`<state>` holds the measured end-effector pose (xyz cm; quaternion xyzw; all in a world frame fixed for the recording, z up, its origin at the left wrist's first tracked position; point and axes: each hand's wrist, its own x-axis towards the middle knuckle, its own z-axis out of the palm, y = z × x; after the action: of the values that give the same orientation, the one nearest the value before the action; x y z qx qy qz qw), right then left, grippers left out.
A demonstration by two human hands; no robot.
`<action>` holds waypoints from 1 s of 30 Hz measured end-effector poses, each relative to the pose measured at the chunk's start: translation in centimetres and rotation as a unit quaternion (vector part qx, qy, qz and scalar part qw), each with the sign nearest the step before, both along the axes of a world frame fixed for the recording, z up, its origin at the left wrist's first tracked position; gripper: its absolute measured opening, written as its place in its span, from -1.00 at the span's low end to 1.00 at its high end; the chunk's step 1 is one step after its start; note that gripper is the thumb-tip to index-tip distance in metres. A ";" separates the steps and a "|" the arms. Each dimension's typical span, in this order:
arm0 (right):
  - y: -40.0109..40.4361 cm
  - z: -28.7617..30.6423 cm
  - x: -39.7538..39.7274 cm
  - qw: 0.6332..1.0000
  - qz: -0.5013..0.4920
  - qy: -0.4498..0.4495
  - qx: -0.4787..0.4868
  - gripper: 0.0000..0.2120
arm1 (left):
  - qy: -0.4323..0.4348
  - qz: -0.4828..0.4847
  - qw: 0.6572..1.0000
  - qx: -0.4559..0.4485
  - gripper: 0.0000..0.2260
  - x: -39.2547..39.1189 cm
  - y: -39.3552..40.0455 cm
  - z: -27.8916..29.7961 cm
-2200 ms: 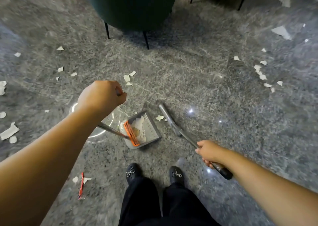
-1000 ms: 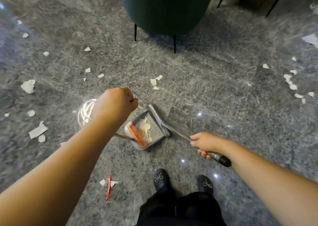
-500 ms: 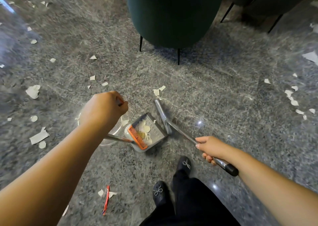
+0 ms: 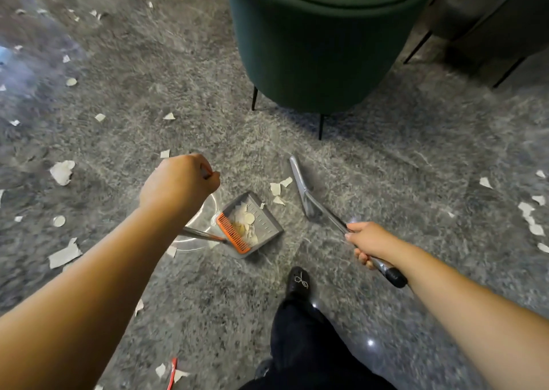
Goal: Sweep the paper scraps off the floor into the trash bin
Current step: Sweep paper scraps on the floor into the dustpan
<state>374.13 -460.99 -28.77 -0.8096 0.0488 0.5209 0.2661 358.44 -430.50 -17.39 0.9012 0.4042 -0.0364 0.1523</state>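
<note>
A grey dustpan (image 4: 266, 226) with an orange comb edge stands on the grey floor and holds several paper scraps. My left hand (image 4: 178, 183) grips the top of the dustpan's long handle (image 4: 202, 235). My right hand (image 4: 370, 241) grips the metal shaft of a broom, whose grey head (image 4: 301, 190) rests on the floor to the right of the pan. A few paper scraps (image 4: 277, 189) lie between the broom head and the pan's mouth. More scraps (image 4: 62, 171) are scattered left, and others (image 4: 530, 216) at the right. No trash bin is in view.
A dark green chair (image 4: 315, 48) on thin black legs stands just beyond the broom. A darker piece of furniture (image 4: 490, 18) fills the top right. A red strip (image 4: 171, 376) lies at the bottom. My shoe (image 4: 298, 281) and black trouser leg are below the pan.
The broom head has swung away from the pan's mouth to the right, beyond the three scraps. The view has moved forward toward the chair. One foot has stepped forward. Both grips are unchanged.
</note>
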 end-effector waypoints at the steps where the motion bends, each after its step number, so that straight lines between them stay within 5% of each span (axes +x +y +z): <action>1: 0.7 -0.1 1.3 1.000 0.004 0.002 -0.004 -0.56 | 0.004 -0.001 1.000 -0.005 -0.85 1.3 0.6 -0.1; 10: 5.6 -0.9 9.4 0.992 0.111 0.042 -0.043 -0.59 | 0.041 -0.004 0.999 0.010 -0.79 8.7 4.9 -0.9; 19: 8.6 0.9 6.4 0.961 0.251 0.105 -0.039 -0.55 | 0.063 -0.019 0.998 0.015 -0.83 10.4 5.5 -0.9; 30: 7.7 3.1 -1.4 0.984 0.142 0.103 0.001 -0.55 | 0.043 -0.029 0.999 -0.006 -0.76 4.7 6.6 -0.7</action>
<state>372.76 -453.27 -25.66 -0.7500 -0.0401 0.6342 0.1834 363.14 -423.85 -18.04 0.9090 0.3842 -0.0824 0.1392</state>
